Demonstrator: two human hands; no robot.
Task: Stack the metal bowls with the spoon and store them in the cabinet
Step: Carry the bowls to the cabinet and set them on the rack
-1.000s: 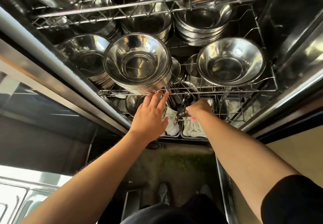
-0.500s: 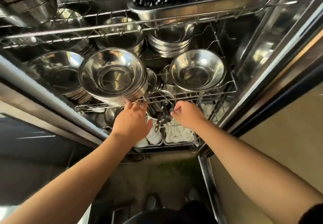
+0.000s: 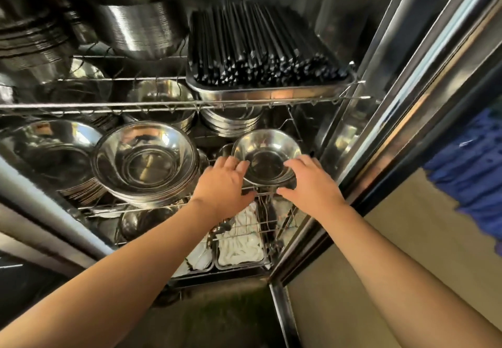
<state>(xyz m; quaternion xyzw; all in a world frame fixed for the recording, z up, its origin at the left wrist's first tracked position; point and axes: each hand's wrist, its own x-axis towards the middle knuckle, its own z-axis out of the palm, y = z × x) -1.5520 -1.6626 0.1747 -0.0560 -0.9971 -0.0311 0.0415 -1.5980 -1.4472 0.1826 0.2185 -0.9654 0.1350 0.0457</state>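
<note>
Metal bowl (image 3: 267,155), small and upright, at the right end of the cabinet's middle wire shelf (image 3: 122,204), just beside a stack of larger bowls (image 3: 146,157); I have the left hand (image 3: 222,182) on its left rim and the right hand (image 3: 309,182) on its right rim; each hand's fingers lie pressed together over the rim, thumbs curled under the near side; on the shelf above, black chopsticks (image 3: 260,49) fill a steel tray (image 3: 271,93).

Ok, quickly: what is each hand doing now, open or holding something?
Left hand: grips the left side of the small metal bowl.
Right hand: grips its right side.
</note>
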